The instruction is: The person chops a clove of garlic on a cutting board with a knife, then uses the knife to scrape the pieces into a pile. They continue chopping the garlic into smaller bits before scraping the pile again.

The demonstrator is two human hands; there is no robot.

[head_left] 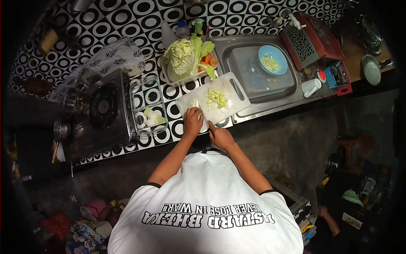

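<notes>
My left hand (193,121) is closed with its fingertips pressed down on a small pale piece of cabbage (195,103) at the near left of the white cutting board (185,101). Beside it, my right hand (221,137) grips a knife at the board's near edge; its blade hardly shows. Chopped cabbage (217,98) lies in a loose heap on the board, beyond my hands. A blue bowl (283,54) with more chopped pieces stands over the sink. To the left, a glass dish (136,101) holds a cut chunk of cabbage (153,117).
A napa cabbage (182,55) and carrots (209,62) fill a container behind the board. The stove (103,139) is at left, the metal sink (237,42) at right. A white mug (311,87) and a red rack (313,38) stand further right. Another person's arm (330,222) shows low at right.
</notes>
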